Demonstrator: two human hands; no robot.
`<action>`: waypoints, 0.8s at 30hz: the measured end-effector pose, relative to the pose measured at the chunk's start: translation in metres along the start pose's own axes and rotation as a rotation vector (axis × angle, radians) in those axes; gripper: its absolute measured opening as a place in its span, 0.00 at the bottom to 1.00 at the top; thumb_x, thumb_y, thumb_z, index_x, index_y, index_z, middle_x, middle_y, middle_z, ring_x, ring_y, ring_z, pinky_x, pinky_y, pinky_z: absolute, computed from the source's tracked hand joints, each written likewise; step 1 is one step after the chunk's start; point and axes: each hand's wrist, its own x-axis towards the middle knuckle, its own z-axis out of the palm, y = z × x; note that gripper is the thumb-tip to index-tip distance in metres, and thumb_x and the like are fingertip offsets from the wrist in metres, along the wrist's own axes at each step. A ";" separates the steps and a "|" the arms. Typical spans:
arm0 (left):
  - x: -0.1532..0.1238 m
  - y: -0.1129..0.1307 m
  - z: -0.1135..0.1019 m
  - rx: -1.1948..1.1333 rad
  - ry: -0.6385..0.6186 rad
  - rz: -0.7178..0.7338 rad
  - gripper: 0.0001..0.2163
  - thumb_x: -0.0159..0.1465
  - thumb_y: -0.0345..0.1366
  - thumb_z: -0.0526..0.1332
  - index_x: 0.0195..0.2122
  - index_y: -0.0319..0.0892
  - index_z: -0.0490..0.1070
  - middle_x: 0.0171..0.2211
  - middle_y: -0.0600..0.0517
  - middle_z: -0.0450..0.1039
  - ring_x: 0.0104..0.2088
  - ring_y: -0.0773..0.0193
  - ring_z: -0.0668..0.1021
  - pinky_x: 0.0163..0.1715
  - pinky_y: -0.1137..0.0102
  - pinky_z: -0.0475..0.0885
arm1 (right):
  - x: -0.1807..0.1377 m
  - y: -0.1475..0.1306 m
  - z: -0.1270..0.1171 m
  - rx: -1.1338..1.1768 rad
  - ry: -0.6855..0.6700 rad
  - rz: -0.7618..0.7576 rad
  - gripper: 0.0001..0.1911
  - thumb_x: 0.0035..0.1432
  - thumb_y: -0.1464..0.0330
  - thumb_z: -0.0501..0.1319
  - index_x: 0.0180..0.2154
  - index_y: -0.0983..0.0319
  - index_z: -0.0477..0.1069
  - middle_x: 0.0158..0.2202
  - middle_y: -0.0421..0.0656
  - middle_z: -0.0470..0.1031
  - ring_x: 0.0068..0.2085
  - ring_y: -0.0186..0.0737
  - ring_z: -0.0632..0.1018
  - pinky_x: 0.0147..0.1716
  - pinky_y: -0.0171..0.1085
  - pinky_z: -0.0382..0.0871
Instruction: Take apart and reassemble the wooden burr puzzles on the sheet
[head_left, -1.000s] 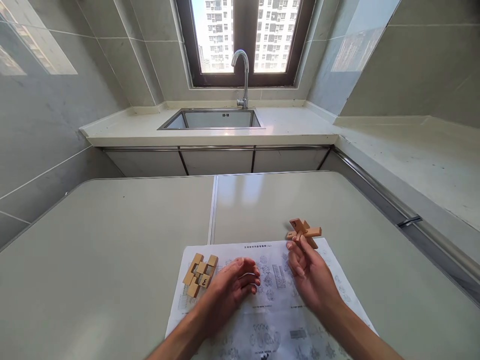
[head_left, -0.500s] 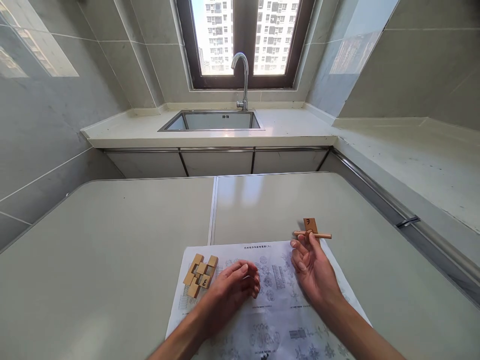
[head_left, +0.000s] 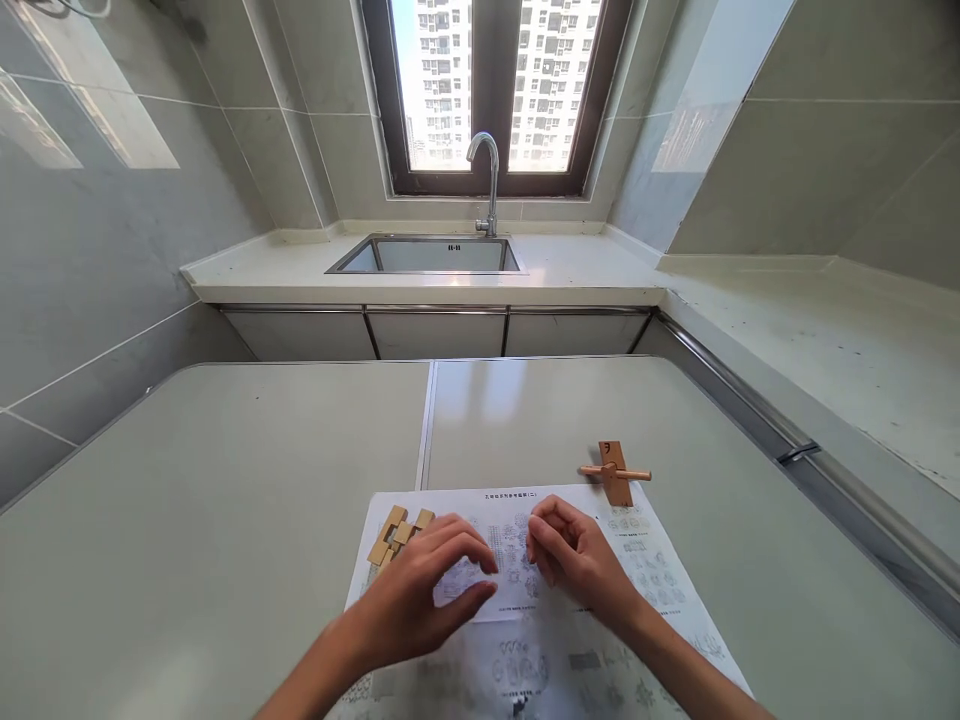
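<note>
My left hand [head_left: 427, 590] hovers over a printed instruction sheet [head_left: 645, 580], fingers bent and apart, holding nothing. Just beyond its fingertips lies a flat wooden block puzzle [head_left: 396, 534] on the sheet's left part, partly hidden by the hand. My right hand [head_left: 574, 560] is over the middle of the sheet, fingers loosely curled and empty. A wooden cross-shaped puzzle piece [head_left: 615, 472], a plate with a thin rod through it, lies alone at the sheet's top right corner, apart from both hands.
The sheet lies on a pale grey table [head_left: 225, 500] with a seam down its middle. Behind it runs a counter with a steel sink [head_left: 427, 256] and tap [head_left: 487, 180] under a window. Another counter [head_left: 825, 330] runs along the right.
My right hand let go of the cross-shaped piece and drew back left over the sheet; the piece now rests on the table. My left hand shifted slightly toward the block puzzle. The camera tilted down a little.
</note>
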 end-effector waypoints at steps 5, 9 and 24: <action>-0.022 -0.033 -0.038 0.325 0.087 0.062 0.28 0.57 0.43 0.76 0.59 0.52 0.74 0.60 0.44 0.75 0.60 0.43 0.73 0.60 0.56 0.66 | 0.000 0.003 0.001 -0.028 -0.010 -0.014 0.22 0.67 0.49 0.63 0.34 0.60 0.66 0.26 0.38 0.75 0.19 0.29 0.66 0.22 0.33 0.58; -0.035 -0.044 -0.061 0.390 0.018 0.052 0.42 0.52 0.47 0.79 0.68 0.54 0.66 0.66 0.45 0.70 0.65 0.40 0.70 0.64 0.54 0.64 | -0.003 0.001 0.004 -0.070 -0.029 -0.019 0.22 0.68 0.49 0.63 0.34 0.60 0.67 0.26 0.38 0.74 0.21 0.30 0.67 0.23 0.33 0.59; -0.016 -0.062 -0.056 0.684 -0.050 0.070 0.32 0.56 0.61 0.71 0.55 0.45 0.71 0.53 0.42 0.73 0.49 0.48 0.78 0.44 0.60 0.76 | -0.004 -0.002 0.005 -0.115 -0.071 -0.021 0.20 0.68 0.50 0.62 0.34 0.60 0.67 0.26 0.38 0.75 0.21 0.31 0.68 0.23 0.33 0.62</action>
